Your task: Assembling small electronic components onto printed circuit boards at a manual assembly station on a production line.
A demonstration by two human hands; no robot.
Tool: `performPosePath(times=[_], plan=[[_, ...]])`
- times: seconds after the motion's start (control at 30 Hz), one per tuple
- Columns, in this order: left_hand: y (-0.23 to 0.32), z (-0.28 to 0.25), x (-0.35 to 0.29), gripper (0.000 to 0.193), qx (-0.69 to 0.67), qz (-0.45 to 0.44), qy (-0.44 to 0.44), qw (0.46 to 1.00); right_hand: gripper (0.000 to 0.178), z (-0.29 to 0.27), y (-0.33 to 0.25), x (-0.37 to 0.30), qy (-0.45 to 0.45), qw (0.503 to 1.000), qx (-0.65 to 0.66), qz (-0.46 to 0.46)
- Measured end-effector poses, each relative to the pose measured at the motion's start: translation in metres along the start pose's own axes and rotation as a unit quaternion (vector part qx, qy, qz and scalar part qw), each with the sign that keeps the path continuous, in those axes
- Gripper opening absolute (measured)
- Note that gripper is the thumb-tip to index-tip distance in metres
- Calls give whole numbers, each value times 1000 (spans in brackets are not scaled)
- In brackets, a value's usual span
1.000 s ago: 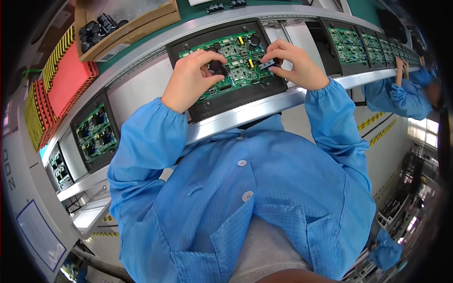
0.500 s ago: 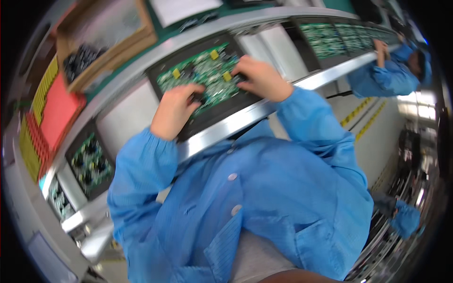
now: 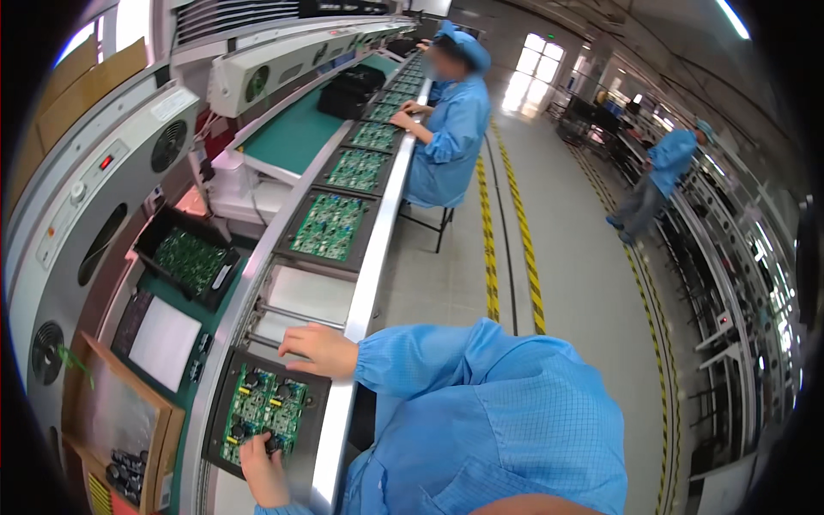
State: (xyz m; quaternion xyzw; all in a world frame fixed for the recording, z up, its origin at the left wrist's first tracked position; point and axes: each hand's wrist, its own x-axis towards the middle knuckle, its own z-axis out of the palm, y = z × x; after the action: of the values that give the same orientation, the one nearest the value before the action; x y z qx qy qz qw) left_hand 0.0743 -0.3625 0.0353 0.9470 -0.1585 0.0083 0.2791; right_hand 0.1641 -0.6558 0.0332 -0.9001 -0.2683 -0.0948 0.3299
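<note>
A green circuit board (image 3: 266, 410) with yellow and black parts lies in a black tray (image 3: 318, 403) on the conveyor line. At the board's near end, my left hand (image 3: 263, 472) has its fingertips closed around a small black round component (image 3: 273, 442). My right hand (image 3: 321, 350) reaches over the tray's far edge, its fingers loosely stretched out and holding nothing visible. The right palm hides part of the tray's corner.
More boards in trays (image 3: 329, 226) line the conveyor ahead, where a co-worker in blue (image 3: 451, 120) sits. A cardboard box (image 3: 163, 429) of black parts, a white sheet (image 3: 166, 343) and a black bin (image 3: 193, 257) of boards stand left. A metal rail (image 3: 369, 283) borders the line.
The view has swung along the line to the right. My right hand has come off the board to the tray's edge and its fingers have opened; my left hand stays at the board.
</note>
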Motion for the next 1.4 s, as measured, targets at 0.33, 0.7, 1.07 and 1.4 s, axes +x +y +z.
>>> performPosePath(times=[0.33, 0.7, 1.07, 1.4], plan=[[3, -13, -6, 38, 19, 50, -13, 998, 3, 24, 40, -52, 250, 966, -15, 69], [7, -16, -14, 36, 31, -20, 5, 999, 4, 22, 34, -54, 233, 967, -15, 105], [-2, -19, -18, 36, 81, 60, 1, 995, 5, 23, 37, -54, 237, 966, -16, 97], [-12, -33, -14, 41, 124, 82, -72, 986, 7, 21, 38, -57, 237, 966, -15, 104]])
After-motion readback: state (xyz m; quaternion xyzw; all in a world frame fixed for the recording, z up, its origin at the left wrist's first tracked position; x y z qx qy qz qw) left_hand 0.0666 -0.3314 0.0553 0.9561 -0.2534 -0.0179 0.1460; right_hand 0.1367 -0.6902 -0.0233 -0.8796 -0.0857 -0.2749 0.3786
